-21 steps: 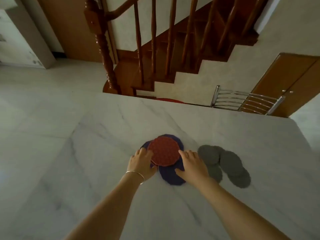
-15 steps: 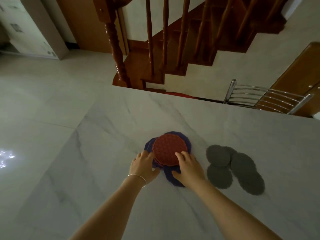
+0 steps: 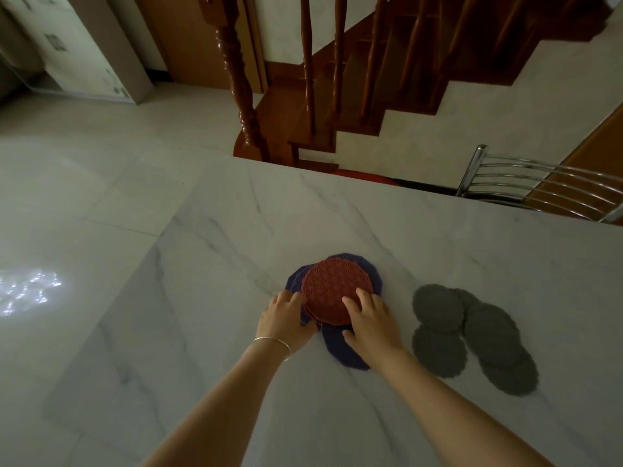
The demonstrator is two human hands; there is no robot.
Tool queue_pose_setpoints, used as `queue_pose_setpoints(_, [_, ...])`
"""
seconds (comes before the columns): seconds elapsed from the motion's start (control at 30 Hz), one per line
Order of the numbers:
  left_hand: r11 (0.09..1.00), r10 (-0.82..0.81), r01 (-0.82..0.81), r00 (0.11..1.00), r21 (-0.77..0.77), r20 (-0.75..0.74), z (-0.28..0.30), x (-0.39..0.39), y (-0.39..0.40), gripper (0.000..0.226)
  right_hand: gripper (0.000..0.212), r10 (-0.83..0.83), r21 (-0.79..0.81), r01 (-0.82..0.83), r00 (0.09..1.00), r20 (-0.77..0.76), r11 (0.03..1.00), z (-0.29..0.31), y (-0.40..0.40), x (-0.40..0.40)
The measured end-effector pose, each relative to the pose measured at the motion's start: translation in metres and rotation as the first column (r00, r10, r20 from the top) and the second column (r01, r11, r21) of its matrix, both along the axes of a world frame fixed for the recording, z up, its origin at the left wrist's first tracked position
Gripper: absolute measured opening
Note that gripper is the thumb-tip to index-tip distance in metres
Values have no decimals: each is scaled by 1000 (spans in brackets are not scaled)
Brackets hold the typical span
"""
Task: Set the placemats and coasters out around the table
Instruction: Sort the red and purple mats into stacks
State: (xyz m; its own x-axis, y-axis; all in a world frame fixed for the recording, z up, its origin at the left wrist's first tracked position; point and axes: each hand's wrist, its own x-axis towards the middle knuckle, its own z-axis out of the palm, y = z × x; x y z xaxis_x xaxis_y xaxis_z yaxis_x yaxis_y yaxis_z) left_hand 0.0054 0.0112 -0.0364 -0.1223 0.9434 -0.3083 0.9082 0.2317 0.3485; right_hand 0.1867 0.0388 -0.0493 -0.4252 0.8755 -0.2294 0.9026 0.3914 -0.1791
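Note:
A round red patterned placemat [image 3: 333, 293] tops a small stack lying on dark blue placemats [image 3: 340, 348] on the white marble table [image 3: 236, 332]. My left hand [image 3: 285, 320] touches the stack's left edge, its fingertips at the rim of the red mats. My right hand [image 3: 371, 320] lies on the red mat's near right part, fingers on top and thumb on the blue mat below. Whether either hand pinches a mat is hidden. Several grey round coasters [image 3: 472, 335] lie overlapping to the right of my right hand.
A metal chair back [image 3: 539, 187] stands at the table's far right edge. A wooden staircase with turned balusters [image 3: 337, 96] rises behind the table. The table's left edge runs diagonally beside a glossy tiled floor [image 3: 84, 197]. A pale cabinet [image 3: 81, 48] stands at the far left.
My right hand has slid further onto the red mat. My left hand has stayed at the stack's left edge. The head camera has tilted, so the whole scene sits differently in view.

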Motion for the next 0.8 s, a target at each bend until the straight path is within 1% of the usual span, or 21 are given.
queue_pose_setpoints(0.13, [1000,27,-27,999,1,16,-1,-3,0,52,56,9,25,-9,1000,19,1000,0,3,0])
queue_pose_setpoints(0.2, [999,34,-34,999,-1,22,-2,-3,-1,53,52,40,50,-43,998,53,998,0,4,1])
queue_pose_setpoints(0.27, [999,37,-37,999,4,27,-3,-3,-3,52,51,77,93,-85,993,88,992,2,4,2])
queue_pose_setpoints(0.33, [998,53,-54,998,13,41,-3,-4,-4,50,55,81,119,-97,988,130,988,6,3,4])
queue_pose_setpoints(0.4, [997,70,-70,997,12,43,-4,-6,-4,51,58,67,152,-86,989,129,985,8,2,5])
queue_pose_setpoints(0.53, [996,90,-90,996,6,30,-4,-11,1,54,55,67,197,-87,993,102,977,8,-1,7])
queue_pose_setpoints(0.6, [995,98,-98,995,13,30,-4,-13,5,53,52,60,200,-67,997,43,978,10,-3,9])
queue_pose_setpoints(0.67, [995,93,-94,995,27,23,-3,-14,10,53,47,36,192,-19,995,-89,981,12,-4,10])
queue_pose_setpoints(0.73, [995,92,-93,996,38,22,-1,-14,15,54,42,-51,163,96,964,-262,982,14,-2,13])
queue_pose_setpoints(0.8, [994,96,-97,995,42,32,1,-13,21,54,41,-144,107,195,920,-365,975,18,2,17])
